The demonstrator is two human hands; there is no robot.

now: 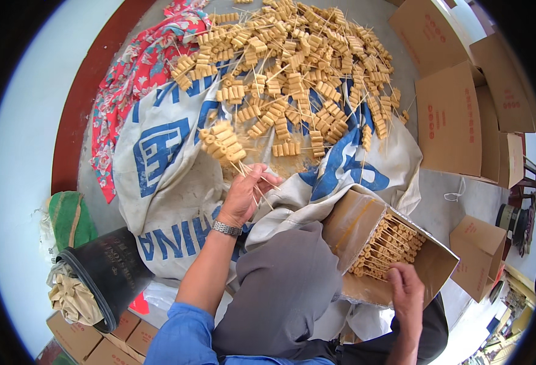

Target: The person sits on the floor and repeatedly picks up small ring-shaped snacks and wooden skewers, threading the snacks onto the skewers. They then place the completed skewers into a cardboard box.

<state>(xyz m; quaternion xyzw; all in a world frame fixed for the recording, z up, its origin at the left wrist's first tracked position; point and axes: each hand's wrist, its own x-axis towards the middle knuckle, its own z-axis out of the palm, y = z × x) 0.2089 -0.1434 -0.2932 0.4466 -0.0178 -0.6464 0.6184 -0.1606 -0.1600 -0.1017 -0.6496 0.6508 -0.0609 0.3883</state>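
Observation:
My left hand (pixel 243 198) is closed round the bare stick ends of several skewers (pixel 222 143) threaded with ridged, golden-brown rolled food pieces. Their loaded ends point up and away, in front of the large heap of similar skewers (pixel 304 61) on a white cloth sheet. At the right, an open cardboard box (pixel 356 228) tilts beside my knee, with rows of packed skewers (pixel 393 243) inside. Over the box's near side, my right hand (pixel 407 292) has its fingers curled close to the packed stick ends. Whatever its fingertips grip is too small to make out.
Blue-printed white sheeting (pixel 158 158) lies under the heap, with a red floral cloth (pixel 137 91) at its left. A black bucket (pixel 119 267) holding crumpled paper lies tilted at lower left. Cardboard cartons (pixel 447 118) stand at the right; a smaller carton (pixel 475 252) sits beyond the box.

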